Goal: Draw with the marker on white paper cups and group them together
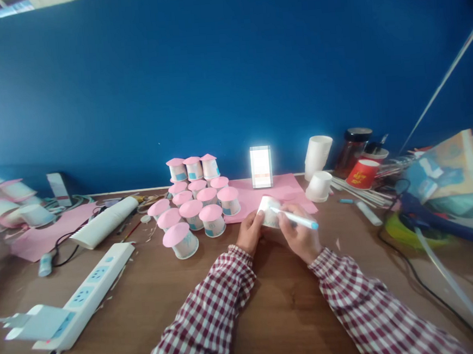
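Note:
Between my hands is a white paper cup, tilted, its narrow end toward the back. My left hand grips the cup from its left side. A white marker with a light blue end is held in my right hand, its tip end against or very near the cup's side. To the left stand several upturned paper cups with pink cone tops, some bearing blue drawn marks. Pink paper lies flat behind the hands, with a bright blurred-out upright rectangle at its back.
Stacked white cups and an upturned white cup stand back right, near a red cup and a dark-lidded jar. A blue glue gun trails a black cable at right. Left lies a power strip with a plugged adapter.

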`<state>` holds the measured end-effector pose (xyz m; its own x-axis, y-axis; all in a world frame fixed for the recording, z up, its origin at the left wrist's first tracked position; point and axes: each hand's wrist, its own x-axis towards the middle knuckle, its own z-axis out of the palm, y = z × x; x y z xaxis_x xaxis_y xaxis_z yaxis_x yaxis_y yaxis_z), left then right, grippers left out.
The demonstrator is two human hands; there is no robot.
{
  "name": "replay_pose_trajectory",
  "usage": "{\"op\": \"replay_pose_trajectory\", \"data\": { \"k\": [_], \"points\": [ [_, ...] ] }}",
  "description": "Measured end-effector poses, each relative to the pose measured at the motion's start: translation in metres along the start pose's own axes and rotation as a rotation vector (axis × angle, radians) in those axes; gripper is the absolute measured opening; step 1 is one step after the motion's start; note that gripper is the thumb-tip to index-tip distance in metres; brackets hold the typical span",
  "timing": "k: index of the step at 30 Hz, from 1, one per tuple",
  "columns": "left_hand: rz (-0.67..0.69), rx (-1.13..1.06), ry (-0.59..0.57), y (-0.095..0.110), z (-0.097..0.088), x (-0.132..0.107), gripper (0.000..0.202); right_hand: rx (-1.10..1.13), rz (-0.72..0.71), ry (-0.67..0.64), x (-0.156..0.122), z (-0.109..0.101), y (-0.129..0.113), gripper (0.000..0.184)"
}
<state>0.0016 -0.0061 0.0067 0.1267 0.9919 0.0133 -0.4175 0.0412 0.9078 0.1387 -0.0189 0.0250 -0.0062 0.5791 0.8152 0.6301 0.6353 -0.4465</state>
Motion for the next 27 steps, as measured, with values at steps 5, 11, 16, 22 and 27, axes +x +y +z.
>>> {"op": "replay_pose_trajectory", "data": {
  "k": [5, 11, 16, 22, 27],
  "points": [
    [-0.004, 0.006, 0.014, -0.0013, -0.0012, 0.0006, 0.041, 0.01, -0.005, -0.001, 0.0006, -0.0005, -0.0008, 0.01],
    [0.004, 0.016, 0.011, -0.0027, -0.0026, 0.0013, 0.041, 0.009, -0.005, -0.003, 0.0007, -0.0006, -0.0009, 0.01],
    [0.0, 0.013, 0.001, -0.0019, -0.0014, 0.001, 0.041, -0.003, -0.007, 0.001, 0.0002, -0.0001, 0.0002, 0.01],
    [-0.001, 0.013, 0.009, -0.003, -0.0023, 0.001, 0.039, 0.009, 0.0, 0.001, 0.0005, -0.0002, -0.0002, 0.01],
    [0.005, 0.012, 0.014, -0.0041, -0.0028, 0.0016, 0.038, 0.01, -0.017, -0.006, 0.0005, 0.0, 0.0003, 0.01]
  ]
}}
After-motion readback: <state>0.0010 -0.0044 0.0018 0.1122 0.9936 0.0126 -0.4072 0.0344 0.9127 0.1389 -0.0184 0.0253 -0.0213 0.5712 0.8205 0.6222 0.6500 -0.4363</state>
